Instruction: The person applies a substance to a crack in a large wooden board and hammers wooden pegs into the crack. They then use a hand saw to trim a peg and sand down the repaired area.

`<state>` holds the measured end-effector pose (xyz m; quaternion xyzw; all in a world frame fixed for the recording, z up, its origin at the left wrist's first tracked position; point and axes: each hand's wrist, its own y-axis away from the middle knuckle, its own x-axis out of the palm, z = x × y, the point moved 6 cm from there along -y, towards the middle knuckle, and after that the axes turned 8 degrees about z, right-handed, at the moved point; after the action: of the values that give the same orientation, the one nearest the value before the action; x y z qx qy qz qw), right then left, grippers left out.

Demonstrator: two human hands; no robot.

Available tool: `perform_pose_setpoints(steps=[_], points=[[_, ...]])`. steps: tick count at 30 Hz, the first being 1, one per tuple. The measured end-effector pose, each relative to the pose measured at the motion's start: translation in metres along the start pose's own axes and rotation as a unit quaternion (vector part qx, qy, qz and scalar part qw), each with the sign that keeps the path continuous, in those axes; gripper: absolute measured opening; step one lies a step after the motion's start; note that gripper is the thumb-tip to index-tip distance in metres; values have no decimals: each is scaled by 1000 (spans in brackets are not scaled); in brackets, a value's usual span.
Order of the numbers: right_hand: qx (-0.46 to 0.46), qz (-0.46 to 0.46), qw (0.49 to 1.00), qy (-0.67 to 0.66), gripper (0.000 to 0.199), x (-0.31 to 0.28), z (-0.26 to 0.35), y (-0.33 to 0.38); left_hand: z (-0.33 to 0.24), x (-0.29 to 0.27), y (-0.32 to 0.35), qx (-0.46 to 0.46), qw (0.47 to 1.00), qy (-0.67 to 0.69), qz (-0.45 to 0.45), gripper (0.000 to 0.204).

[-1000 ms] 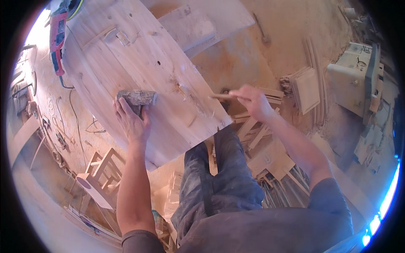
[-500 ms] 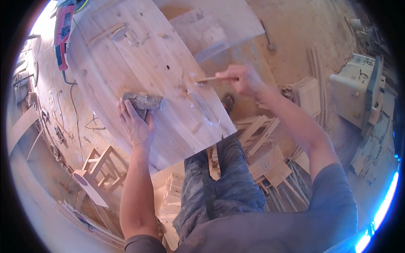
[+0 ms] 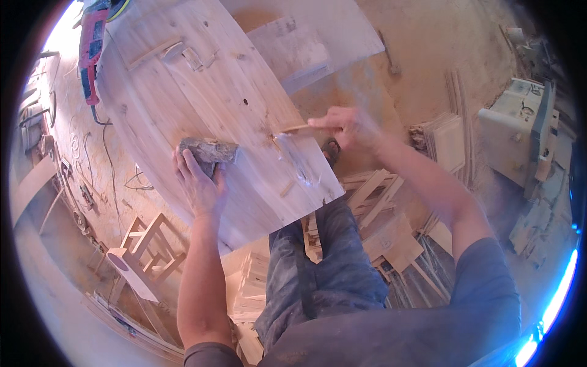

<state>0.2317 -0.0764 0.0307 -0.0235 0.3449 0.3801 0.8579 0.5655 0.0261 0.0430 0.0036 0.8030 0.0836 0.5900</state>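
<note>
A wide pale wooden board (image 3: 202, 104) made of joined planks lies in front of me. My left hand (image 3: 199, 183) rests on its near left part, fingers closed around a rough dark grey block (image 3: 211, 153) whose material I cannot make out. Over the board's right edge, my right hand (image 3: 348, 127) grips a thin wooden stick (image 3: 296, 128). The stick's tip is at a dark knot and a shiny, wet-looking patch (image 3: 301, 171) on the surface. A small wood strip (image 3: 287, 188) lies nearby on the board.
A red and black power tool (image 3: 92, 55) is at the board's far left edge, its cord trailing down. Another pale panel (image 3: 312, 43) lies beyond on the right. Wood offcuts (image 3: 379, 189) are piled by my legs. A wooden frame (image 3: 150, 244) stands left, a whitish machine (image 3: 513, 128) right.
My right hand and the stick have moved slightly nearer to me, the stick's tip shifting left along the board. My left hand stays on the grey block.
</note>
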Motion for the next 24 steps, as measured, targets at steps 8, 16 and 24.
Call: perform_pose_setpoints(steps=[8, 16, 24], points=[[-33, -59, 998, 8, 35, -2, -1, -33, 6, 6, 2, 15, 1000, -7, -19, 81], [-10, -93, 996, 0, 31, 25, 8, 27, 3, 4, 2, 9, 1000, 0, -16, 81], [27, -54, 998, 14, 32, 46, 17, 111, 3, 5, 3, 17, 999, -5, -33, 83]])
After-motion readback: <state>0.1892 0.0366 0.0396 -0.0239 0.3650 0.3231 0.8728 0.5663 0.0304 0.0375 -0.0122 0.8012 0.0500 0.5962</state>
